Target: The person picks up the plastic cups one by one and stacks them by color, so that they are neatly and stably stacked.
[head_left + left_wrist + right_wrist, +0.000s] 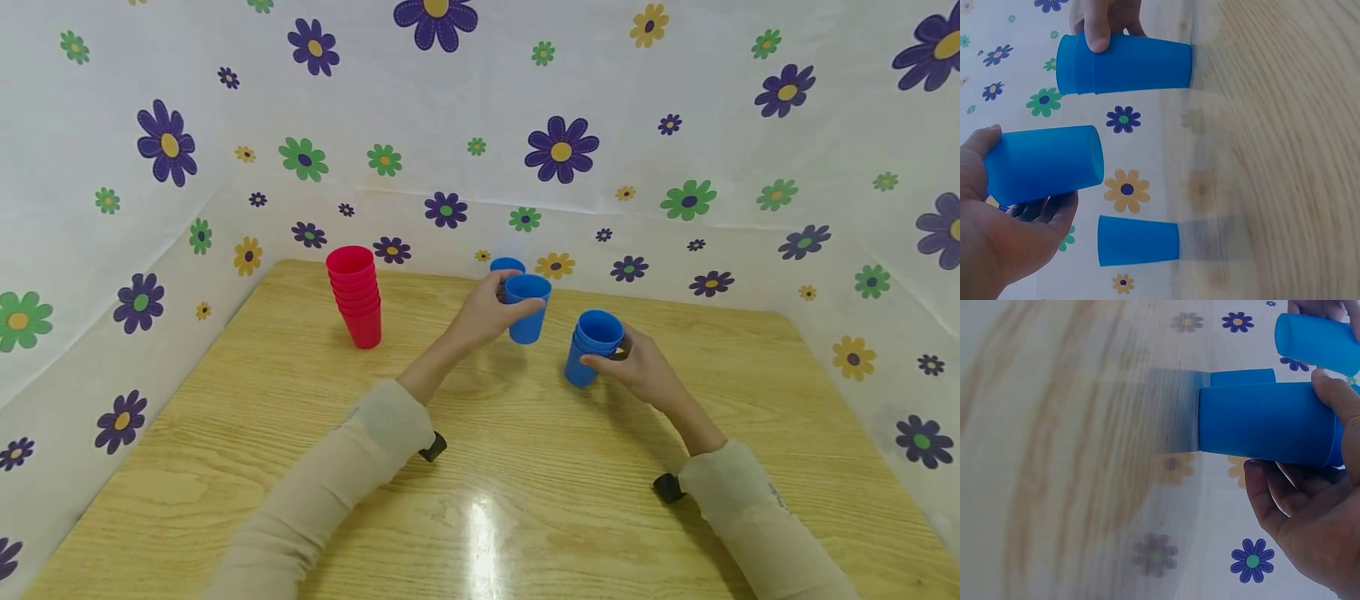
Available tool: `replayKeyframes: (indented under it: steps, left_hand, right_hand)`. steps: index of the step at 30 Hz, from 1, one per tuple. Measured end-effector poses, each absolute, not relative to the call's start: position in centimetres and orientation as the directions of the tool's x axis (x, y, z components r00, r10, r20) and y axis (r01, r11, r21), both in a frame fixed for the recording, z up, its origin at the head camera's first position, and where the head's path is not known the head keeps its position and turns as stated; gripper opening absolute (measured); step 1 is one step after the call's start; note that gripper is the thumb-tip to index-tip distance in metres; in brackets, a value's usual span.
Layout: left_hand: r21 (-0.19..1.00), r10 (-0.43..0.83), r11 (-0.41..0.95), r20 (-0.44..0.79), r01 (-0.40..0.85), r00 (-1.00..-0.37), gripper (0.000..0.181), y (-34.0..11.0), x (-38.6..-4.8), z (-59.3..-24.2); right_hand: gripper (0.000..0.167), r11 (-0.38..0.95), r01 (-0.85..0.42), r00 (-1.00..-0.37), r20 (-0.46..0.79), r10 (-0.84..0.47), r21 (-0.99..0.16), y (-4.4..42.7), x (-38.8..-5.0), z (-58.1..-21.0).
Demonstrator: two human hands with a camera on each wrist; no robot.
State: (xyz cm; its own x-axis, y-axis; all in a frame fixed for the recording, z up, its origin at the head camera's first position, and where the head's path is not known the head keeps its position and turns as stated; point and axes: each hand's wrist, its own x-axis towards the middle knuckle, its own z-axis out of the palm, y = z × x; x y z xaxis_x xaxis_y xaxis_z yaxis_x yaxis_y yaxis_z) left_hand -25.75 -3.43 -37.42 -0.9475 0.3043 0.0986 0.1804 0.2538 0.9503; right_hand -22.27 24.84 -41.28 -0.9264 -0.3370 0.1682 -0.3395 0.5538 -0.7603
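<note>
My left hand (483,315) grips a single blue cup (526,312), mouth up and slightly tilted, raised above the table. Around a nested stack of blue cups (583,367), two rims showing, curl the fingers and thumb of my right hand (641,367); the stack appears to stand on the table. Behind my left hand is another blue cup (507,264), mostly hidden in the head view. In the left wrist view that rear cup (1139,241) stands upright on the table, apart from the held ones.
A tall stack of several nested red cups (356,300) stands at the back left of the wooden table (480,467). A white flower-print cloth (450,108) hangs behind the table and along both sides. Light glares off the table's near middle.
</note>
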Motion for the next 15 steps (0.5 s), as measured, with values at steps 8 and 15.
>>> replayKeyframes:
  steps: [8, 15]
  left_hand:
    - [0.957, 0.306, 0.176, 0.169, 0.23, -0.937, 0.071, -1.9, -25.5, -36.4]
    - [0.959, 0.295, 0.121, 0.21, 0.255, -0.932, 0.072, -0.5, -24.8, -35.4]
  right_hand:
    - [0.061, 0.544, -0.337, -0.926, 0.166, -0.34, -0.768, 24.8, -22.2, -41.1]
    - [0.06, 0.533, -0.314, -0.933, 0.151, -0.328, -0.786, 24.8, -22.2, -41.1]
